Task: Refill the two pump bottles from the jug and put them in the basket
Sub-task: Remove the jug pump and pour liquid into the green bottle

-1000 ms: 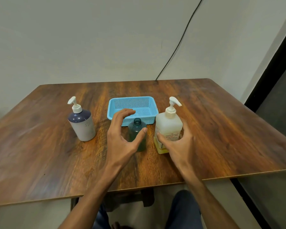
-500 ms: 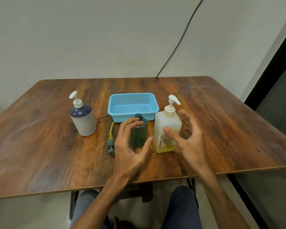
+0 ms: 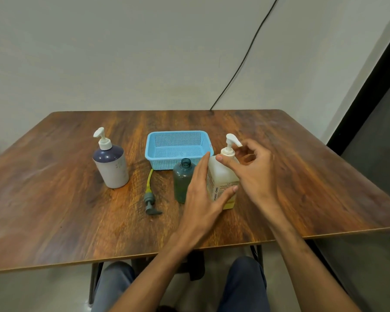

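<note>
A cream pump bottle (image 3: 221, 176) with a little yellowish liquid at its bottom stands just right of the table's middle. My left hand (image 3: 203, 194) wraps its left side, thumb across the label. My right hand (image 3: 254, 172) reaches in from the right, thumb and fingers around the white pump collar (image 3: 228, 153). Touching the left hand's far side stands a dark green bottle (image 3: 182, 181) with an open neck. Its grey pump (image 3: 150, 199) with a yellow tube lies on the table to its left. A white and purple pump bottle (image 3: 110, 164) stands at the left. Behind the green bottle sits the blue basket (image 3: 152, 154), with nothing in it.
The wooden table (image 3: 54, 210) has its front edge close to my knees. A black cable (image 3: 241, 64) runs down the wall to the table's back edge. A dark panel (image 3: 374, 136) stands at the right.
My left hand left the green bottle and moved right onto the cream bottle. My right hand rose from the bottle's side to its pump collar. The view shifted slightly.
</note>
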Available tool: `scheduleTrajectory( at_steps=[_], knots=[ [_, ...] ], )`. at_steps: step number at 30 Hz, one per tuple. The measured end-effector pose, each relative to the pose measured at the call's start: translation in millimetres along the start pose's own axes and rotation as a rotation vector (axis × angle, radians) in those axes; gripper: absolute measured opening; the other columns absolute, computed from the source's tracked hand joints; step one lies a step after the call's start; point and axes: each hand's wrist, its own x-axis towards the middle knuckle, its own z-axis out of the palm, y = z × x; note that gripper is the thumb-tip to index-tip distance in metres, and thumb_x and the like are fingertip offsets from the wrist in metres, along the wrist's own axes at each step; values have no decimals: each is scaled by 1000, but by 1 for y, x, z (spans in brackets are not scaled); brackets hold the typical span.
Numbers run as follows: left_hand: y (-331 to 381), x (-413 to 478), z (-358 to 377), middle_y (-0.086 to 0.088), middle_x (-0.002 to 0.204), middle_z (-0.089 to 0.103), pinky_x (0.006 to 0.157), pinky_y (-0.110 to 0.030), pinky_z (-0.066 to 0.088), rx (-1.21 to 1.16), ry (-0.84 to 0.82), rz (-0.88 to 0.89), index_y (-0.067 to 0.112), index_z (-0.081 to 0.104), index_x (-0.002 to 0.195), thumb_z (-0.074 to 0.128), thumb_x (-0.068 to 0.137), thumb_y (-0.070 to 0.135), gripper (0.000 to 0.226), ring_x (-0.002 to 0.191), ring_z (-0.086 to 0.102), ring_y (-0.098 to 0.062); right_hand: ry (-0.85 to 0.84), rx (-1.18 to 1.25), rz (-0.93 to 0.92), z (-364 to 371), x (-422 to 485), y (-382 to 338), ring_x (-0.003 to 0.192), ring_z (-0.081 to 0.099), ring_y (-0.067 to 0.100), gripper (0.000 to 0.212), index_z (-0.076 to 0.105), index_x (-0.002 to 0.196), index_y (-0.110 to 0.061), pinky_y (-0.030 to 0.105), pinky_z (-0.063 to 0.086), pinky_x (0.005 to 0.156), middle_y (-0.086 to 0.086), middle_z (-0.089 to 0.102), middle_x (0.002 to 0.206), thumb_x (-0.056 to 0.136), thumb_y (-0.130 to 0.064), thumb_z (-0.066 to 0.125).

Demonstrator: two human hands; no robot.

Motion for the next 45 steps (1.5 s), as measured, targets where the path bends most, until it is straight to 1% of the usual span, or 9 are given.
scheduleTrajectory(
  at_steps=[6, 13, 17, 20, 26, 33, 37, 40, 45],
  knots=[
    [-11, 11, 10, 8, 151, 49, 116, -40, 43, -2, 26, -5, 21, 38, 155, 80, 88, 33, 80, 140, 46, -5, -22, 39, 24, 2, 4, 7, 77, 63, 8, 31, 75, 102, -17, 33, 55, 70, -6, 72, 88, 75, -27, 87],
    [-14, 12, 9, 10, 148, 48, 110, -40, 49, 7, 8, 4, 24, 36, 155, 78, 89, 37, 79, 135, 48, -4, -248, 165, 83, -9, 12, 9, 95, 65, 7, 30, 70, 116, -17, 28, 54, 82, -2, 72, 106, 87, -8, 75],
    [-16, 12, 9, 4, 150, 50, 115, -38, 45, 12, 8, 22, 16, 39, 154, 78, 90, 32, 77, 140, 47, -6, -112, 131, 20, 2, 6, 5, 89, 63, -1, 41, 68, 106, -27, 15, 50, 76, -5, 69, 100, 72, -22, 90],
    [-17, 12, 8, 3, 151, 50, 117, -33, 42, 21, 15, 30, 15, 39, 154, 79, 89, 31, 78, 140, 46, -4, -35, 191, 27, 8, 3, 4, 78, 63, -4, 35, 72, 101, -16, 13, 48, 68, -10, 69, 89, 71, -17, 90],
    [-16, 12, 8, 6, 150, 50, 115, -31, 44, 12, 15, 31, 18, 38, 155, 79, 89, 33, 79, 138, 46, -2, -154, 235, 71, -5, 5, 10, 96, 68, 5, 37, 72, 116, -15, 22, 52, 82, -5, 75, 106, 81, -12, 83],
    [-17, 11, 9, 8, 151, 48, 116, -23, 39, 6, 13, 34, 16, 36, 156, 78, 91, 30, 79, 140, 44, 1, -27, 162, 34, 5, 3, 8, 80, 64, -2, 32, 72, 98, -13, 16, 50, 69, -7, 72, 91, 72, -19, 90],
    [-17, 11, 9, 13, 150, 46, 112, -14, 36, 7, 10, 30, 18, 36, 157, 78, 91, 30, 79, 139, 42, 5, -108, 173, 45, -1, 7, 13, 94, 69, 9, 32, 76, 106, -18, 30, 55, 81, -8, 76, 101, 75, -19, 84],
    [-19, 11, 10, 11, 152, 46, 116, -18, 35, 15, 13, 38, 16, 36, 157, 77, 91, 25, 78, 141, 42, 3, -107, 163, 48, 3, 4, 12, 97, 67, 7, 39, 71, 114, -20, 19, 53, 79, -9, 73, 104, 77, -21, 85],
    [-19, 10, 10, 12, 151, 45, 116, -18, 35, 13, 10, 37, 16, 35, 157, 75, 93, 28, 77, 141, 41, 4, 35, 96, 0, 13, -1, 8, 79, 63, 1, 30, 68, 91, -14, 16, 50, 67, -10, 69, 88, 74, -26, 89]
  ],
)
